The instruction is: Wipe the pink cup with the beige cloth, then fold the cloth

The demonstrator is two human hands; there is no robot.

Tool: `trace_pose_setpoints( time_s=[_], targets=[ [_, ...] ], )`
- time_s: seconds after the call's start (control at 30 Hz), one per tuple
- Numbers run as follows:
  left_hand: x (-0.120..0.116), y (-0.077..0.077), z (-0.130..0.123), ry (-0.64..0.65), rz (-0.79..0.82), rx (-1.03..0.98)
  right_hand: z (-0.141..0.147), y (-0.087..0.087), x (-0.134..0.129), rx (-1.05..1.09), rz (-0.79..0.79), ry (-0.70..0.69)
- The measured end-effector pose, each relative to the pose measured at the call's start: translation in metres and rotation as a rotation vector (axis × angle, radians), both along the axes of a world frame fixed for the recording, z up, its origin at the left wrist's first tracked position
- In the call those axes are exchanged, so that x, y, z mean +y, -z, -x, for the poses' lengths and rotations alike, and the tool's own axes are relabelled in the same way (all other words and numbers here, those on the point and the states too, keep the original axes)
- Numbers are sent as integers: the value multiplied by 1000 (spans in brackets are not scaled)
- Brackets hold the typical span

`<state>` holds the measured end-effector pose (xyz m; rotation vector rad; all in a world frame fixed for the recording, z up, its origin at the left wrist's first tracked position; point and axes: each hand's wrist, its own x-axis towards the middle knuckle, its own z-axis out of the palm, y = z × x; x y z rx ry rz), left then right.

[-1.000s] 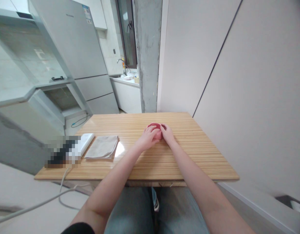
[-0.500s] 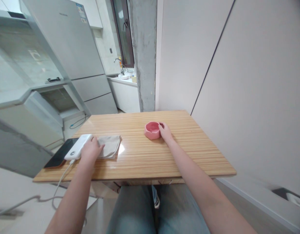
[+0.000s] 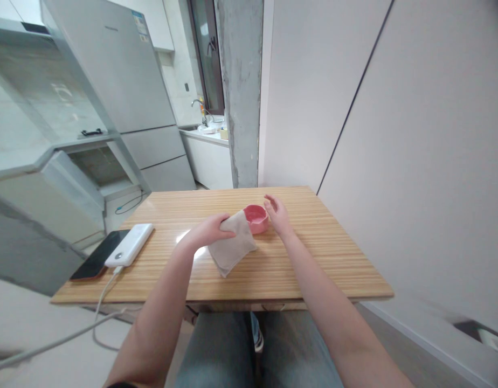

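A folded beige cloth (image 3: 232,245) hangs from my left hand (image 3: 211,230), pinched between thumb and fingers over the middle of the table. Its upper right corner overlaps the left edge of a pink ashtray (image 3: 257,220), which sits on the wooden tabletop. On the ashtray's right side is my right hand (image 3: 277,213), with the fingers apart and nothing held. Whether its fingertips touch the rim I cannot tell.
A white power bank (image 3: 130,245) with a cable plugged in lies partly over a dark phone (image 3: 98,256) at the table's left. The cable (image 3: 104,293) drops off the front edge. Beyond the wooden table (image 3: 330,258) stand a fridge (image 3: 107,70) and a concrete pillar (image 3: 243,91).
My left hand has picked up the cloth from beside the power bank and carried it right to the ashtray. My right hand has let go of the ashtray's rim and opened.
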<state>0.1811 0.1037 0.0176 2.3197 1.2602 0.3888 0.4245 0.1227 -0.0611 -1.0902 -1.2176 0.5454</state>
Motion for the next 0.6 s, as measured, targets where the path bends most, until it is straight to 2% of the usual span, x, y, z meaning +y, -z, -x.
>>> trace_pose_setpoints(
  time_s=[0.07, 0.13, 0.2, 0.23, 0.3, 0.4, 0.47, 0.5, 0.53, 0.6],
  targets=[
    [3, -14, -25, 95, 9, -92, -1, -13, -10, 74, 21, -221],
    [14, -21, -44, 118, 12, -166, -2, -19, -17, 103, 129, -401],
    [30, -20, -58, 69, -23, -282, -3, -20, -20, 111, 286, -469],
    [39, -16, -63, 16, -54, -368, -3, -19, -20, 125, 353, -444],
    [53, -1, -68, -136, -135, -549, -4, -18, -17, 194, 388, -263],
    [65, 32, -72, -393, -144, -671, -11, -18, -12, 302, 165, 204],
    [65, 57, -74, -484, -25, -647, -19, -19, -13, 235, -44, 463],
    [63, 68, -76, -497, 32, -621, -22, -19, -14, 142, -117, 525],
    [60, 77, -77, -495, 70, -582, -23, -19, -15, 16, -152, 529],
    [54, 87, -80, -456, 82, -475, -21, -19, -18, -298, -106, 388]
  ],
)
